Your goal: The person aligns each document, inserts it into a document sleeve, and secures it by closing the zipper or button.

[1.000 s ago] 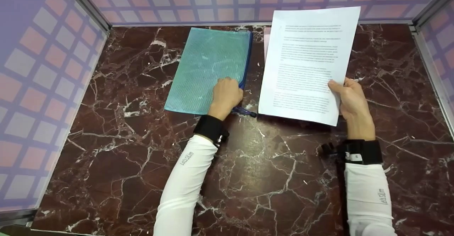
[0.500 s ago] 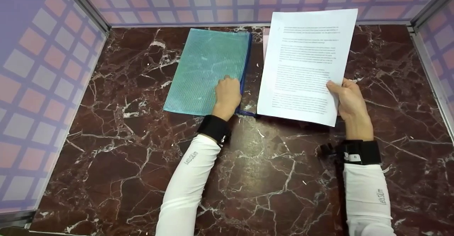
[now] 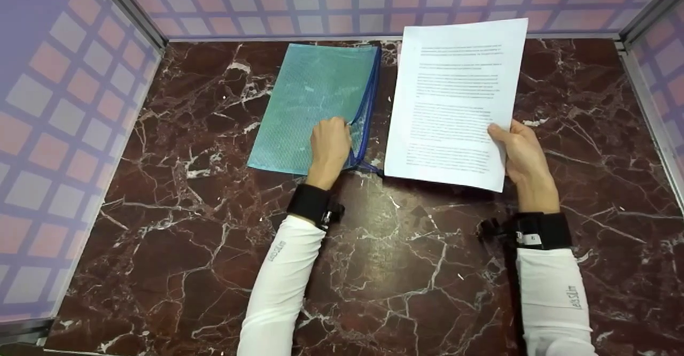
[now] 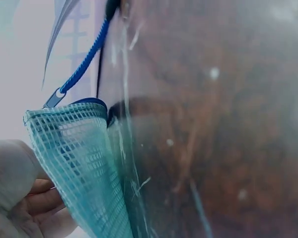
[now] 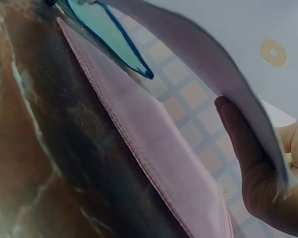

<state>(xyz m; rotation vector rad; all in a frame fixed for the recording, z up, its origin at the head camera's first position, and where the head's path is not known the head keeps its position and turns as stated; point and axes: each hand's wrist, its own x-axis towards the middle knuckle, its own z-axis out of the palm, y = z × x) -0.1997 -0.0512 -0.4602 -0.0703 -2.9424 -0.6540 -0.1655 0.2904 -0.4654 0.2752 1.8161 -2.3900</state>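
A teal mesh zipper pouch (image 3: 299, 99) lies on the table, its blue-edged mouth along the right side. My left hand (image 3: 331, 145) grips the upper layer of that edge, and the mouth gapes toward the right. In the left wrist view the mesh corner (image 4: 74, 144) stands up beside the curled fingers (image 4: 47, 203), with the zipper pull and blue cord (image 4: 84, 64) at its tip. My right hand (image 3: 526, 155) holds printed paper (image 3: 454, 105) by its right edge, thumb on top and fingers beneath. The right wrist view shows the paper raised above the table.
Under the paper lies a pink pouch (image 3: 399, 51), mostly hidden in the head view; its pink surface (image 5: 144, 129) shows in the right wrist view. Checked panels (image 3: 342, 3) border the dark marble table (image 3: 406, 270) at the back and sides.
My left hand has shifted left, drawing the pouch's upper edge back so its mouth gapes wider. The paper in my right hand has moved slightly left and toward me.
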